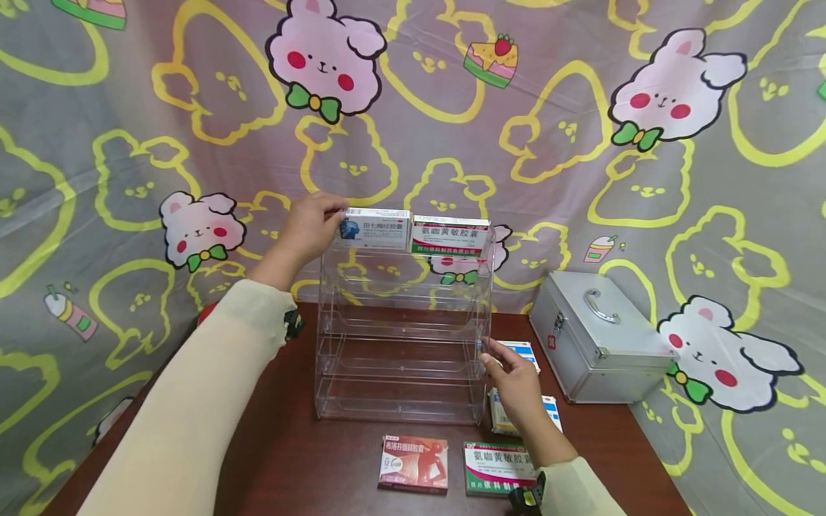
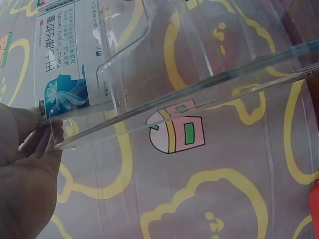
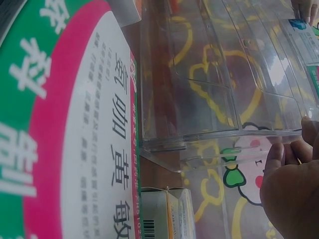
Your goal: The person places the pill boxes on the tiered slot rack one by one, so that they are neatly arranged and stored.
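Observation:
A clear acrylic tiered rack (image 1: 401, 369) stands on the table. On its top tier, a white and blue medicine box (image 1: 376, 231) sits beside a white, green and red medicine box (image 1: 449, 238). My left hand (image 1: 314, 226) pinches the left end of the white and blue box, at the rack's upper left corner. In the left wrist view its thumb and fingers meet around that corner. Lower down, my right hand (image 1: 516, 380) grips the rack's right side edge; the right wrist view shows the fingers (image 3: 291, 152) outside the clear side panel.
On the table before the rack lie a red medicine box (image 1: 413, 464) and another green and red box (image 1: 495, 467). White and blue boxes (image 1: 552, 407) lie right of the rack, partly behind my right hand. A silver case (image 1: 600, 344) stands at the back right, against a patterned curtain (image 1: 548, 43).

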`<state>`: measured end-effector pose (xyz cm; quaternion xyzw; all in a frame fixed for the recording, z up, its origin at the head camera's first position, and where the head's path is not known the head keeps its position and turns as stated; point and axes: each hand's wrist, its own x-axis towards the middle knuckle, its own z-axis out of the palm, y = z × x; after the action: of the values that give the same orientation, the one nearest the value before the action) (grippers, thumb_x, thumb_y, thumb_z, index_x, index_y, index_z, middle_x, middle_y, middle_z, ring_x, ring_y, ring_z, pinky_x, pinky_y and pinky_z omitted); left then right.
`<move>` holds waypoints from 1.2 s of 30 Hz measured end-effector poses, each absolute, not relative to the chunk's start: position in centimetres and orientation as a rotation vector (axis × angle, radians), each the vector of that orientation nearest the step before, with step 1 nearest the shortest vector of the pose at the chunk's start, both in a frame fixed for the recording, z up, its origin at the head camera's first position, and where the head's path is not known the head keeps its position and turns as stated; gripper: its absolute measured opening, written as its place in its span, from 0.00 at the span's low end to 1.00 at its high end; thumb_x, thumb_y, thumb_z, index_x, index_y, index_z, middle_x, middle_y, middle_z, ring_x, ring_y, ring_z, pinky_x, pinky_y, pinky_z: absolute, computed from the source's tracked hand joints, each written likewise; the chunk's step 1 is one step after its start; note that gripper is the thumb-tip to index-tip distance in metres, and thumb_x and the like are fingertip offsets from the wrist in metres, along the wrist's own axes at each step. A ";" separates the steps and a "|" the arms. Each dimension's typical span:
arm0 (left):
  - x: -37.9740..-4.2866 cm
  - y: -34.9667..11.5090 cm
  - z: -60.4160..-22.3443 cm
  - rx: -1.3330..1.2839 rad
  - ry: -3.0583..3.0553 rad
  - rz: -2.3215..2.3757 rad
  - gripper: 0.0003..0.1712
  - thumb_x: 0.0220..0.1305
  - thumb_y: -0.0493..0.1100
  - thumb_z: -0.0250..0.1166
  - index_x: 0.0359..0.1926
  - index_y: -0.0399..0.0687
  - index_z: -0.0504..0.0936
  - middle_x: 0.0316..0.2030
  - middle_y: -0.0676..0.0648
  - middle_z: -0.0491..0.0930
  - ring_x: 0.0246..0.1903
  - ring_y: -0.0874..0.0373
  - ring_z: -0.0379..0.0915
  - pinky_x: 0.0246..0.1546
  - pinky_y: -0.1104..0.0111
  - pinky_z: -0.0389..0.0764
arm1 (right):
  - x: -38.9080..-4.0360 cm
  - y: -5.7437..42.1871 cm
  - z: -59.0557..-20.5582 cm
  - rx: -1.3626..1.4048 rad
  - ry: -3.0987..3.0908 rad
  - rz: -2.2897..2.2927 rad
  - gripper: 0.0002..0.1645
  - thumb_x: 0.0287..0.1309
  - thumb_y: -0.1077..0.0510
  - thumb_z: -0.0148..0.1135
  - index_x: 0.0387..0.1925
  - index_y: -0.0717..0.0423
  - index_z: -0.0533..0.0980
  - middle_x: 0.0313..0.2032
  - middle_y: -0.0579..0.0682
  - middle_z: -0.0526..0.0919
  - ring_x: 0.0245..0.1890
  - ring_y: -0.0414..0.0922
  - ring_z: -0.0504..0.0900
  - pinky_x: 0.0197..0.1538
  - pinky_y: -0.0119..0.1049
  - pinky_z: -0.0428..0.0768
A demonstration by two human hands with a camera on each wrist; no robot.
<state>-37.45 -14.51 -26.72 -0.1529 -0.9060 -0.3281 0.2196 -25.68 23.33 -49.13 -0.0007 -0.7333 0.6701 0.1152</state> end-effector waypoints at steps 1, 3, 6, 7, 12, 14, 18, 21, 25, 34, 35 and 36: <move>-37.4 -14.5 -26.7 -0.424 -2.503 -0.907 0.19 0.85 0.39 0.58 0.66 0.38 0.85 0.67 0.37 0.81 0.65 0.40 0.79 0.67 0.47 0.83 | -25.7 23.3 -49.1 -0.001 -2.149 1.963 0.27 0.76 0.64 0.66 0.72 0.66 0.77 0.71 0.64 0.80 0.51 0.31 0.85 0.45 0.32 0.92; -37.4 -14.5 -26.7 -0.424 -2.501 -0.914 0.19 0.85 0.39 0.58 0.67 0.38 0.85 0.67 0.37 0.81 0.65 0.40 0.79 0.67 0.46 0.83 | -25.6 23.4 -49.1 -0.007 -2.154 1.963 0.27 0.75 0.64 0.67 0.72 0.66 0.77 0.71 0.64 0.80 0.51 0.31 0.85 0.45 0.32 0.92; -37.4 -14.7 -26.9 -0.426 -2.497 -0.959 0.21 0.85 0.40 0.58 0.71 0.40 0.82 0.70 0.37 0.80 0.67 0.40 0.78 0.68 0.46 0.82 | -25.6 23.4 -49.1 -0.014 -2.166 1.967 0.28 0.76 0.64 0.67 0.72 0.64 0.77 0.71 0.63 0.80 0.52 0.30 0.85 0.47 0.33 0.92; -37.3 -14.7 -27.0 -0.426 -2.495 -0.986 0.22 0.85 0.40 0.58 0.73 0.41 0.81 0.71 0.36 0.80 0.68 0.40 0.78 0.69 0.47 0.82 | -25.6 23.4 -49.2 -0.018 -2.171 1.966 0.28 0.76 0.63 0.67 0.72 0.64 0.77 0.71 0.63 0.81 0.52 0.30 0.86 0.47 0.33 0.92; -36.7 -15.2 -27.5 -0.426 -2.487 -1.145 0.29 0.85 0.43 0.59 0.81 0.48 0.71 0.77 0.39 0.73 0.76 0.41 0.71 0.74 0.48 0.78 | -25.6 23.4 -49.1 -0.014 -2.161 1.979 0.28 0.76 0.63 0.67 0.72 0.65 0.77 0.71 0.63 0.80 0.52 0.30 0.85 0.48 0.34 0.93; -36.3 -15.5 -27.9 -0.437 -2.462 -1.175 0.30 0.84 0.43 0.60 0.82 0.48 0.70 0.79 0.39 0.71 0.78 0.41 0.68 0.76 0.49 0.76 | -25.5 23.4 -49.0 -0.011 -2.147 1.988 0.28 0.75 0.64 0.67 0.72 0.66 0.76 0.71 0.65 0.79 0.51 0.31 0.85 0.48 0.35 0.93; -34.9 -16.0 -29.0 -0.466 -2.358 -1.218 0.30 0.82 0.41 0.63 0.79 0.42 0.72 0.77 0.37 0.72 0.77 0.40 0.69 0.79 0.50 0.73 | -25.5 23.3 -49.1 -0.007 -2.141 1.991 0.27 0.75 0.65 0.66 0.72 0.67 0.76 0.71 0.66 0.79 0.51 0.32 0.86 0.47 0.35 0.93; -33.3 -16.3 -30.2 -0.460 -2.291 -1.295 0.29 0.79 0.42 0.67 0.76 0.39 0.75 0.73 0.37 0.76 0.74 0.41 0.73 0.79 0.53 0.73 | -25.5 23.3 -49.0 -0.012 -2.152 1.982 0.27 0.76 0.65 0.66 0.72 0.66 0.77 0.71 0.66 0.80 0.51 0.32 0.86 0.47 0.35 0.93; -30.6 -16.5 -32.5 -0.491 -2.220 -1.447 0.27 0.76 0.40 0.71 0.70 0.34 0.79 0.66 0.34 0.82 0.67 0.41 0.78 0.74 0.62 0.78 | -25.4 23.3 -49.0 -0.023 -2.182 1.967 0.27 0.77 0.63 0.66 0.73 0.65 0.76 0.71 0.65 0.80 0.49 0.31 0.85 0.46 0.33 0.93; -24.5 -15.4 -38.3 -0.620 -2.487 -1.369 0.26 0.69 0.46 0.78 0.65 0.47 0.85 0.58 0.45 0.89 0.55 0.49 0.87 0.60 0.49 0.89 | -25.5 23.4 -49.0 -0.016 -2.175 1.978 0.27 0.77 0.62 0.66 0.72 0.64 0.77 0.71 0.65 0.80 0.50 0.32 0.86 0.47 0.34 0.93; -24.0 -15.2 -39.0 -0.629 -2.511 -1.377 0.25 0.69 0.46 0.78 0.64 0.48 0.85 0.57 0.46 0.89 0.55 0.50 0.87 0.60 0.49 0.89 | -25.6 23.5 -49.0 -0.016 -2.175 1.983 0.27 0.77 0.62 0.66 0.73 0.64 0.77 0.72 0.65 0.79 0.50 0.32 0.86 0.47 0.35 0.93; -23.6 -15.0 -39.7 -0.656 -2.522 -1.400 0.25 0.68 0.46 0.79 0.63 0.48 0.86 0.56 0.47 0.89 0.54 0.51 0.87 0.59 0.49 0.89 | -25.6 23.5 -49.0 -0.016 -2.177 1.986 0.28 0.77 0.61 0.67 0.73 0.64 0.77 0.72 0.65 0.78 0.50 0.31 0.86 0.48 0.35 0.93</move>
<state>-23.61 -14.96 -39.68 -0.2207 -0.8491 -0.4712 0.0915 -25.63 23.48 -49.00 -0.0055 -0.7354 0.6706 0.0972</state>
